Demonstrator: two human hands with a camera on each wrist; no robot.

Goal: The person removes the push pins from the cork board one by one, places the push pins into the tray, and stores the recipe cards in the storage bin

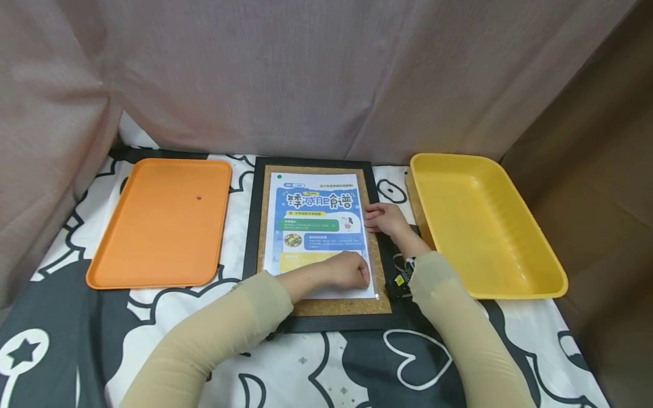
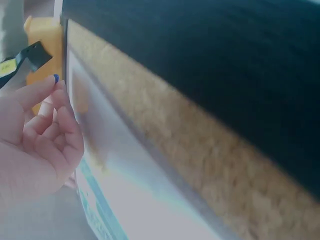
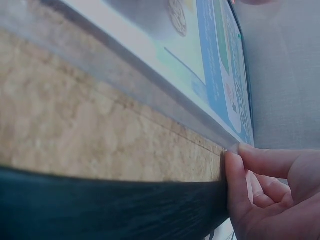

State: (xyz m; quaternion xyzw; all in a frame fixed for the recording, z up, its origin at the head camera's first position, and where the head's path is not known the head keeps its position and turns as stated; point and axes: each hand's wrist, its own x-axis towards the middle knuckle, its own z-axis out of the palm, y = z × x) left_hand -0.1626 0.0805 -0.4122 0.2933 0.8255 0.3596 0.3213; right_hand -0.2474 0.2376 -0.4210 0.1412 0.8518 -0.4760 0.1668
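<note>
A printed poster with blue and yellow panels lies on the cork board, which has a black frame. Over the poster's lower right part is my left hand. Its thumb and forefinger pinch a small blue push pin. My right hand reaches in over the frame's right side. Its thumb and forefinger meet at the poster's right edge on a small pale thing; I cannot tell whether that is a pin or paper. A green pin shows at the poster's upper left corner, a whitish dot at its lower right.
To the left lies a flat orange tray with a small dark speck on it. A deep yellow tub stands on the right, close to the right forearm. A patterned cloth covers the table, and a grey-brown curtain hangs behind.
</note>
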